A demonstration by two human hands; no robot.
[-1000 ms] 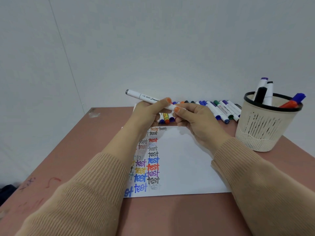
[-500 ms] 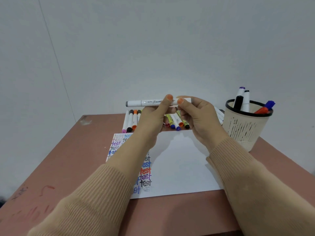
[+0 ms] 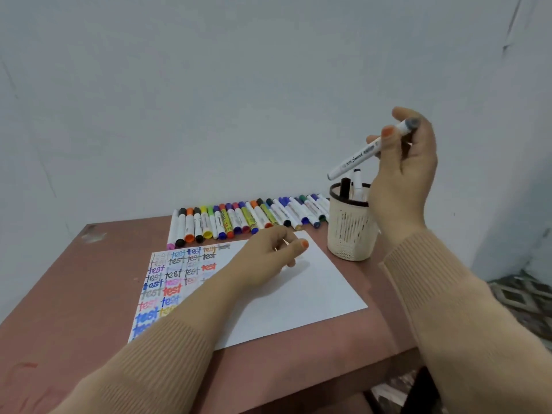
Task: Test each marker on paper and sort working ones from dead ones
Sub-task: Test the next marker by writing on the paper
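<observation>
The white marker (image 3: 363,155) is aloft and tilted, its lower end just above the rim of the mesh cup (image 3: 349,234). My right hand (image 3: 403,174) grips its upper half between thumb and fingers. I judge this hold is meant to drop it end-first among the markers already standing there (image 3: 345,186), so the cup serves as one sorting bin.

My left hand (image 3: 268,255) sits low over the paper (image 3: 313,288), fingers loosely curled and holding nothing visible. It is probably there to steady the sheet. The row of markers (image 3: 239,222) lies along the far side of the table (image 3: 74,279), which I take for the other sorted lot.
</observation>
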